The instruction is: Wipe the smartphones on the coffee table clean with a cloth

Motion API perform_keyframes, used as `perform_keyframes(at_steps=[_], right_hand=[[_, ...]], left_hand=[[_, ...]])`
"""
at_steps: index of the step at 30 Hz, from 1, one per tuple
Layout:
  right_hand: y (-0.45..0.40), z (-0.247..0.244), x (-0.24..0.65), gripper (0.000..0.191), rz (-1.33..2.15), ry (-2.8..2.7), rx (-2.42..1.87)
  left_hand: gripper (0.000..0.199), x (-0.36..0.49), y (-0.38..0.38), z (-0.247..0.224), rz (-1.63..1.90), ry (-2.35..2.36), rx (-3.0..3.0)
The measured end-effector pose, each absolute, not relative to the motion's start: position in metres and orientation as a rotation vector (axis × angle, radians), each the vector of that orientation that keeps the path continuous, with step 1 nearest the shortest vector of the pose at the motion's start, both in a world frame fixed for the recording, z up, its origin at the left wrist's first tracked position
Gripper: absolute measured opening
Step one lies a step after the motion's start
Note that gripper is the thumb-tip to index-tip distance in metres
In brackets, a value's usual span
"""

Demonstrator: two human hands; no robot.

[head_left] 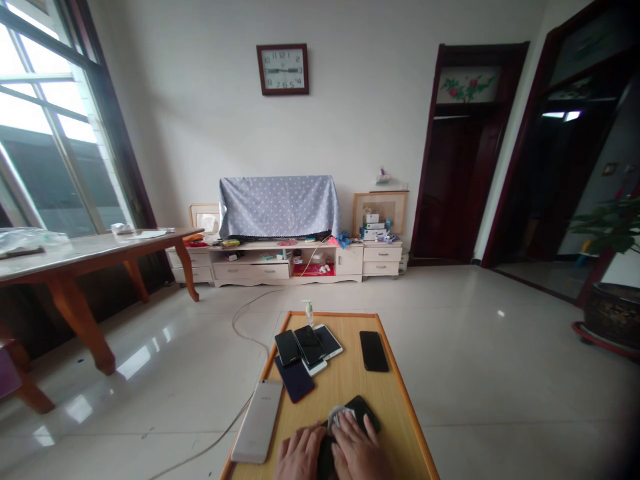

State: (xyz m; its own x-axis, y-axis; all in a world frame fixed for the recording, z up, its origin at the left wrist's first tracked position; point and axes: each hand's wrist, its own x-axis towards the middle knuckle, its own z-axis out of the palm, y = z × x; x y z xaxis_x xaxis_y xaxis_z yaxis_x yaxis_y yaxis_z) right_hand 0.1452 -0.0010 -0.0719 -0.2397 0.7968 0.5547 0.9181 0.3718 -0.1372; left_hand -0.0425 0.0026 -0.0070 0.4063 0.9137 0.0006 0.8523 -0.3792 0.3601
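In the head view, a black smartphone (363, 410) lies toward the near edge of a low wooden table (411, 407), its far end showing past the hands and its near end hidden beneath them. A crumpled pale grey cloth (340, 417) is pressed onto the phone by the right hand (356, 448), whose fingers are spread and bent over the cloth, keeping it gathered without being tightly clenched. The left hand (300, 455) is laid against the phone's near end; its fingertips are hidden, so whether they are gripping cannot be told. The phone is judged light, stiff and slippery, with a fragile glass face, so it is best taken by its long edges. Further along the table, a cluster of overlapping phones (309, 345) is placed near the far edge, with a dark blue phone (294, 379) tucked beneath it. A separate black phone (374, 351) is set near the right edge, a large silver phone (257, 421) lies by the left edge, and a pump bottle (309, 312) stands at the far edge.
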Motion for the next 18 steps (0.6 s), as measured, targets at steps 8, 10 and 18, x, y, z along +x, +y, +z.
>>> perform_keyframes(at_steps=[8,10,18], right_hand=[[0.014,-0.047,0.158,0.041,-0.279,-2.017,-1.667],[0.011,-0.062,0.147,0.039,-0.274,-2.04,-1.595],[-0.013,-0.082,0.168,0.042,-0.325,-2.23,-1.347]], left_hand=[[0.068,-0.045,0.005,-0.013,0.331,1.493,2.368],[0.065,-0.043,0.003,-0.008,0.301,1.513,2.339],[0.065,-0.038,-0.006,0.01,0.273,1.537,2.323]])
